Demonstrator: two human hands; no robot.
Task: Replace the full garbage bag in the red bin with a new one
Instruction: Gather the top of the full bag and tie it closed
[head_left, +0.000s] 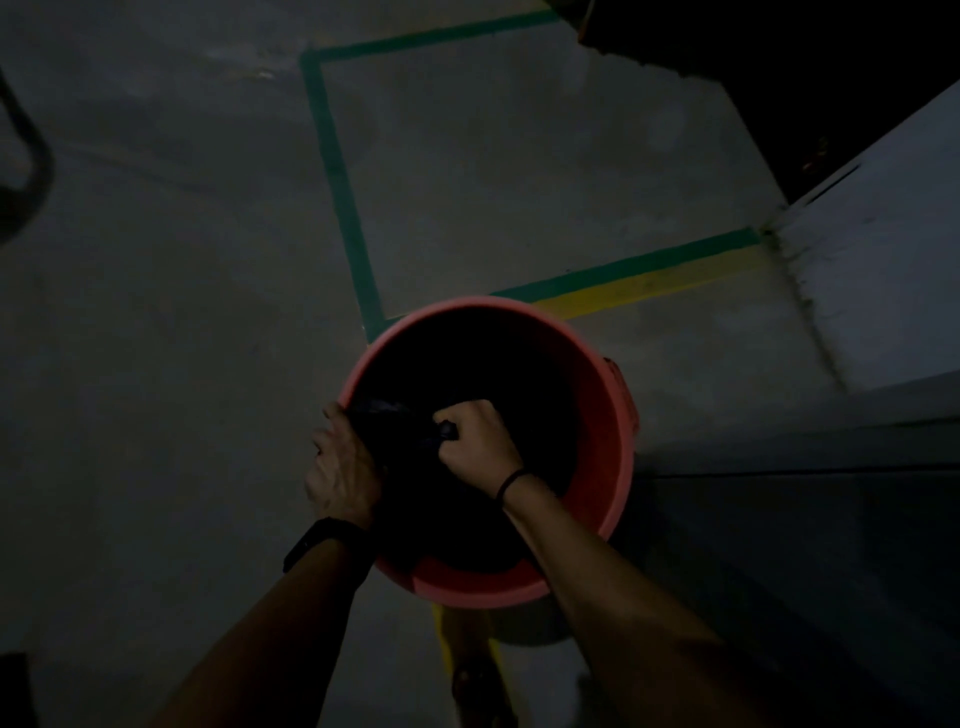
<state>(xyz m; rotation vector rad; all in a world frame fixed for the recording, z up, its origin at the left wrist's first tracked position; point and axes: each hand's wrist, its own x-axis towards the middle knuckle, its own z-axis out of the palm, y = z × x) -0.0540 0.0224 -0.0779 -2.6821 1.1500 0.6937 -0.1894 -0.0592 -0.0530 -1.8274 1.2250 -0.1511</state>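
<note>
The round red bin (608, 447) stands on a dim concrete floor, seen from above, its inside dark. A black garbage bag (400, 431) is bunched at the bin's near-left rim. My left hand (340, 465) grips the bag against the left rim, with a dark watch on its wrist. Over the bin's opening, my right hand (478, 441) is closed on a fold of the same bag, and a thin black band circles that wrist. How far the bag reaches into the bin is hidden in the dark.
Green floor lines (337, 176) mark a box beyond the bin, with a yellow stripe (654, 286) beside one. A pale wall or cabinet (883, 291) runs along the right, close to the bin. A dark curved tube (31, 161) shows at the far left.
</note>
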